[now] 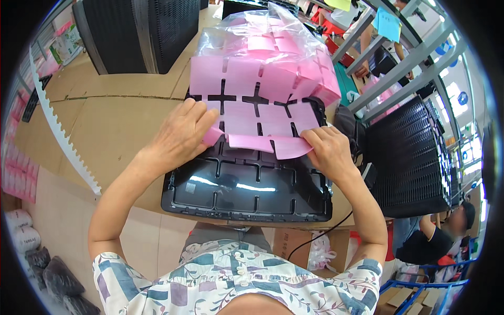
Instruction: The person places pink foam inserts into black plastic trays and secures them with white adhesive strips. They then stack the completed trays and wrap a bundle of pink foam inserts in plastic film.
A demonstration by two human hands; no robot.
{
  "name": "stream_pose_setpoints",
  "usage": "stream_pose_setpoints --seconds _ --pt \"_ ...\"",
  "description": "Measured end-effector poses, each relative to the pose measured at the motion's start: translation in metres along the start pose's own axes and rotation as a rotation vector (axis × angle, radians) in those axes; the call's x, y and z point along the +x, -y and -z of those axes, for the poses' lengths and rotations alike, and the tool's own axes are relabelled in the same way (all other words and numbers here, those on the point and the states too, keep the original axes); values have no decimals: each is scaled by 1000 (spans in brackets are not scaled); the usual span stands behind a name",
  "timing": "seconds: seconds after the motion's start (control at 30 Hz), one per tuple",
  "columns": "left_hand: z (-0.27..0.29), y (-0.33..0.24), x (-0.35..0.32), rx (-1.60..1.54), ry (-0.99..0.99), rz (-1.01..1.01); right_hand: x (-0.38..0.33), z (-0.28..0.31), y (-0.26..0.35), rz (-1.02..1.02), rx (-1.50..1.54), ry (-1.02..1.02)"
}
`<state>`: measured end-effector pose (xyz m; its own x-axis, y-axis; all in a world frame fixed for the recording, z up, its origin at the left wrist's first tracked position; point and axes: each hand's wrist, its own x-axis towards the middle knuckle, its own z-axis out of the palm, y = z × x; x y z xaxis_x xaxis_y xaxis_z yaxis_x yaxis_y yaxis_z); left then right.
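Note:
A black plastic tray (pixel 247 194) with square compartments lies on the cardboard-covered table in front of me. Pink foam squares (pixel 247 113) fill its far rows. My left hand (pixel 181 134) presses a pink square at the tray's left side, fingers closed on its edge. At the right side of the same row, my right hand (pixel 328 149) pinches the edge of another pink square (pixel 291 147). A clear plastic bag of pink squares (pixel 262 47) sits on the far end of the tray. The near rows of the tray are empty and glossy.
Stacks of black trays stand at the back left (pixel 136 31) and at the right (pixel 407 157). A white toothed strip (pixel 63 136) lies along the table's left. Metal rack bars (pixel 399 68) rise at the right. Another person (pixel 441 236) crouches at the lower right.

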<state>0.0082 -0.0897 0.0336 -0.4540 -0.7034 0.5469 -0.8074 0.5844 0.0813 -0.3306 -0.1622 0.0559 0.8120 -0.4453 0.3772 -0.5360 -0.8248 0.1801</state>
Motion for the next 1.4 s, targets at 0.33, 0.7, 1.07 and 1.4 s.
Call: stream_pose_setpoints --seconds 0.33,0.7,1.07,1.4 --pt "6 -13 -28 -141 -27 59 -61 21 21 -113 84 -138" --pt "33 -49 -56 29 301 578 -90 5 40 -473 412 -51" --pt "31 -30 -86 -1278 51 801 -89 33 35 -1035 1182 173" --pt "21 -41 -85 -1198 -70 910 -86 26 49 -1149 1048 37"
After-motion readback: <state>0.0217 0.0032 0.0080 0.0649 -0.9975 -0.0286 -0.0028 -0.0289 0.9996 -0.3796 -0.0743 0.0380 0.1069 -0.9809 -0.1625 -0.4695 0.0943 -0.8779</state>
